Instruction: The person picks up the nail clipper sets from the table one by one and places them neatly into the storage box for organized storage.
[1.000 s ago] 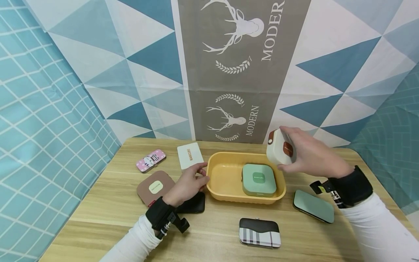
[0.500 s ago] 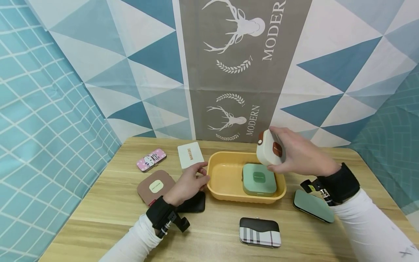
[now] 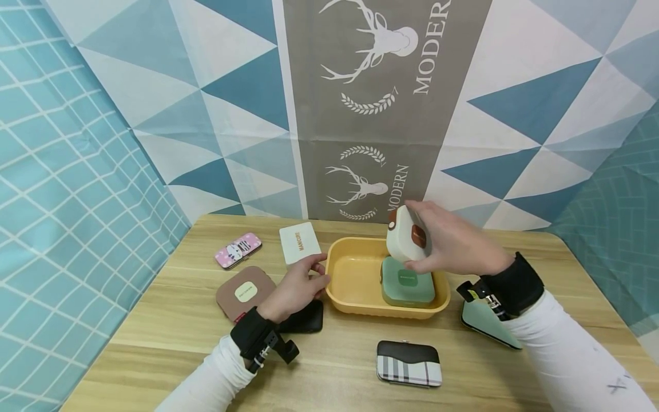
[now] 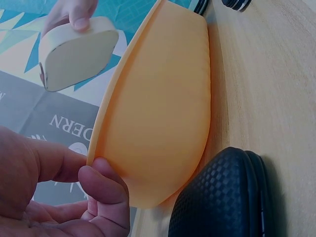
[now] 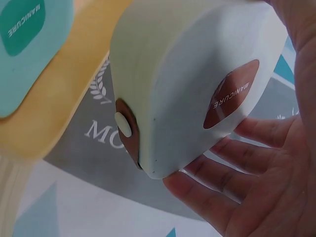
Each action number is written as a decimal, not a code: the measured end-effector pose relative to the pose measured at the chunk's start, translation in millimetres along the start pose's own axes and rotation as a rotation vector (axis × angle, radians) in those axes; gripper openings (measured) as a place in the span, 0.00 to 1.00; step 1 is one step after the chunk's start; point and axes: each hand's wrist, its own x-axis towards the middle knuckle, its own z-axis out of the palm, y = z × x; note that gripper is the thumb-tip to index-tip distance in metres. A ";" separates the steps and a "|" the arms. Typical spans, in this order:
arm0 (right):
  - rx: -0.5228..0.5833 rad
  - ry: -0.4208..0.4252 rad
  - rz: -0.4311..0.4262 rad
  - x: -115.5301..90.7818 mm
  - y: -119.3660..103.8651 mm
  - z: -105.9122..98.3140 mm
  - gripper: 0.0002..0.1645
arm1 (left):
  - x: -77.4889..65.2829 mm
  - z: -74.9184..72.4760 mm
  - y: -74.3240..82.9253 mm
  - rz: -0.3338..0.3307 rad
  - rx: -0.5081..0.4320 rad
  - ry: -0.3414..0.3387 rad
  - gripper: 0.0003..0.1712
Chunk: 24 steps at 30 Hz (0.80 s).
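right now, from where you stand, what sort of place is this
Probably a makeshift recording corner: a pale wood-grain tabletop, a creased blue, white and grey patterned sheet behind it, and a light-blue grid-patterned sheet along its left side.

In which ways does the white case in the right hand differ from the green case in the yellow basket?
Colour: the white case has a brown label; the green case has a darker green label.
Pose: the white case is tilted; the green case lies flat.
Support: the right hand holds the white case up; the green case rests in the yellow basket.
Both have rounded corners and read MANICURE.
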 end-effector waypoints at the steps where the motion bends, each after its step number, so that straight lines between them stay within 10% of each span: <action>1: 0.006 -0.003 -0.009 1.4 -1.0 1.0 0.72 | 0.2 -0.2 -0.2 0.002 0.001 -0.002 0.31; 24: -0.017 -0.038 -0.073 27.3 -28.6 29.8 0.74 | -0.3 0.1 0.1 -0.009 -0.009 0.008 0.30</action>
